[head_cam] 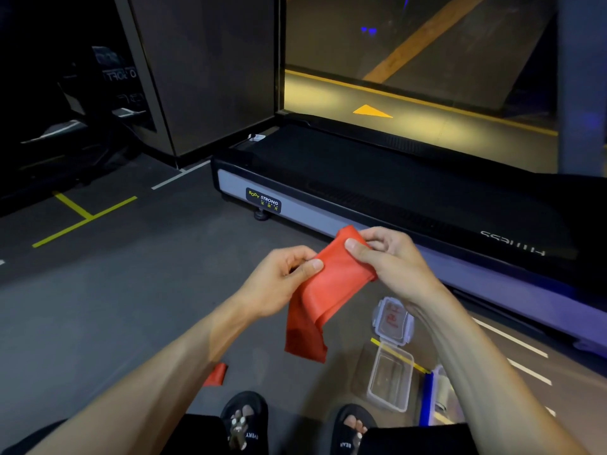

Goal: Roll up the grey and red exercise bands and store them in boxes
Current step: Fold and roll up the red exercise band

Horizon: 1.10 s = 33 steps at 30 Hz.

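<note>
Now both hands up over floor (115,307): left hand (279,277) pinches red band (328,290) edge, right hand (391,257) grips folded top end. Band tail hangs loose. Open clear box (391,379) on floor below, lid (392,320) just beside it.

Treadmill deck (377,178) lies across the grey floor (115,290), its silver side rail bearing a black "BODY STRONG" label (263,200). Yellow tape lines (83,218) and white lines (512,338) mark the floor. Black sandals (244,418) at bottom edge. Yellow arrow (371,111) visible beyond the glass.
</note>
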Available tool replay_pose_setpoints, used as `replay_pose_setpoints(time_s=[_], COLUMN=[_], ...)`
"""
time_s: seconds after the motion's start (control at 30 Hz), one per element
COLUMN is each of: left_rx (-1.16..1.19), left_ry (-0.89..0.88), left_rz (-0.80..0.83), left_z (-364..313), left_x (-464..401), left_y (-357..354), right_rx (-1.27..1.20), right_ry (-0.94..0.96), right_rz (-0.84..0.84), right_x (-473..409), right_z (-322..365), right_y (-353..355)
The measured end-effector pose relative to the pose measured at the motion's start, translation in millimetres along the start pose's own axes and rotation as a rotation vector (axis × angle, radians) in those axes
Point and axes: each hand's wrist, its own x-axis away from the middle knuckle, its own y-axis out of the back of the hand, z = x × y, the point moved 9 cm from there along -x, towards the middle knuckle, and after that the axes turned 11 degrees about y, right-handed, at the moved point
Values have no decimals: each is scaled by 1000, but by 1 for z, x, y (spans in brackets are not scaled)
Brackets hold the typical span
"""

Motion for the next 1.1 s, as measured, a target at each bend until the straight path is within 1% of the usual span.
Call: replay_pose_setpoints(time_s=[0.23,0.5,0.7,0.8,0.87,1.0,1.1], left_rx=[-65,39,36,19,-2,-6,-16], left_ry=[8,22,15,13,15,36,41], left_rz=[-62,57,61,60,56,82,87], left_z=[-2,-1,-1,-1,0,4,4], left_x=[-1,1,0,0,-1,-3,-3], left_y=[6,-8,-6,-6,-4,-1,0], right_rx=[20,68,76,143,187,164,103], right_ry=[-45,4,9,16,10,-6,-7], right_rz=[94,156,164,162,190,220,243], right_x=[2,4,3,2,2,4,7], right_z=[-5,3,3,-1,-4,-6,-4], right_y=[-10,-14,-14,-10,-9,-13,-18])
